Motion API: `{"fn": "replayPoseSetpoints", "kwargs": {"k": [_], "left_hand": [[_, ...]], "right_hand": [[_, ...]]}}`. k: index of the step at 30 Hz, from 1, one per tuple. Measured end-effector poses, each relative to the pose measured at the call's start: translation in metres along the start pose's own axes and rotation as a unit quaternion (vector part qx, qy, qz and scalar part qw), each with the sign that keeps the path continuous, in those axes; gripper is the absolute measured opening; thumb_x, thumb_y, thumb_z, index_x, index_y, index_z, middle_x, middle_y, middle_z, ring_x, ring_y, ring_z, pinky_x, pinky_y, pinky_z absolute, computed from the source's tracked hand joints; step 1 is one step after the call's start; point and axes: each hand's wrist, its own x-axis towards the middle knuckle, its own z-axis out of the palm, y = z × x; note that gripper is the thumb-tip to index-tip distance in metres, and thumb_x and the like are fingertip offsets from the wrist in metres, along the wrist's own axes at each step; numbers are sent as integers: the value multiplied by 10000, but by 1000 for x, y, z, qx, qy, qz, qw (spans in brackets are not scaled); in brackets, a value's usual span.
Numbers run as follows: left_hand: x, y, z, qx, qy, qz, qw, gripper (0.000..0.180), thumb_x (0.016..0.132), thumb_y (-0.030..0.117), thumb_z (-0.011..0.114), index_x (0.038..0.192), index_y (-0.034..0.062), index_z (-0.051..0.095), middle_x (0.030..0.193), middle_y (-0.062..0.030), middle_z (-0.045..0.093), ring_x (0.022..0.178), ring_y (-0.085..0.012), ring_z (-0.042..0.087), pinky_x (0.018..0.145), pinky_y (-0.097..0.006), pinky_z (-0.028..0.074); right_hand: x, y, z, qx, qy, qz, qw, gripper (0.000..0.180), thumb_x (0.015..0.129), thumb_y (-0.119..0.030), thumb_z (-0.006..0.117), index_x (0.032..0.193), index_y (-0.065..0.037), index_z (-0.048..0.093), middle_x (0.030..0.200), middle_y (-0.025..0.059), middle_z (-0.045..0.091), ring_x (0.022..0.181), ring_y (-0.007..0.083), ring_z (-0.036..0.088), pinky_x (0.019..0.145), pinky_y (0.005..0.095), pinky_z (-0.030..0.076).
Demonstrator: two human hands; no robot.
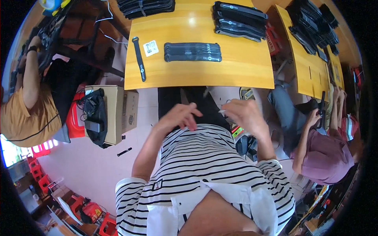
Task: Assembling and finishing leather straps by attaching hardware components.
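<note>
1. The worktop has a smooth, yellow, wood-like surface with a bright spot of glare toward the back.
2. A flat bundle of black straps lies crosswise near its middle: long, narrow bands with rounded ends, set side by side, with a slight sheen and whitish marks at the right.
3. To the left lies a single black strap, slim and flexible-looking, almost lengthwise, with a ring-like upper end. Just beside it sits a thin, squarish white label.
4. At the back stand two thicker piles of matte black straps, the left pile bound by a band, the right pile layered unevenly.
5. Both hands hover over the lap, in front of the worktop's near edge and apart from the straps. The left hand points inward, wrist bent, fingers loosely spread and slightly curled.
6. The right hand is raised with its back upward, fingers bending inward toward the thumb. A small pale bit shows at the tips; blur hides whether they pinch it.
</note>
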Motion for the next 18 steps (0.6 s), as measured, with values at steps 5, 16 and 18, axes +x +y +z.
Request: {"fn": "replayPoseSetpoints", "kwargs": {"k": [5, 16, 18], "left_hand": [[30, -19, 28, -191, -5, 38, 981, 379, 893, 370, 483, 864, 19, 622, 570, -45, 573, 419, -83, 484, 373, -185, 315], [39, -14, 48, -210, 264, 257, 906, 186, 859, 188, 582, 912, 17, 634, 615, -23, 576, 438, -56, 495, 400, -165, 351], [42, -16, 50, -203, 260, 258, 908, 190, 856, 186, 587, 928, 18, 638, 625, -17, 575, 453, -55, 507, 410, -164, 364]], "right_hand": [[-4, -19, 13, -93, -92, -45, 990, 111, 717, -71, 629, 825, -49, 622, 692, 71, 547, 555, 232, 551, 503, 322, 438], [-1, 12, 61, 329, 88, 234, 911, 250, 780, -146, 641, 970, 4, 582, 665, 38, 573, 608, 80, 497, 569, 237, 417], [0, 9, 55, 363, 96, 249, 893, 200, 789, -129, 630, 926, 11, 591, 666, 22, 569, 616, 72, 493, 573, 230, 415]]}}
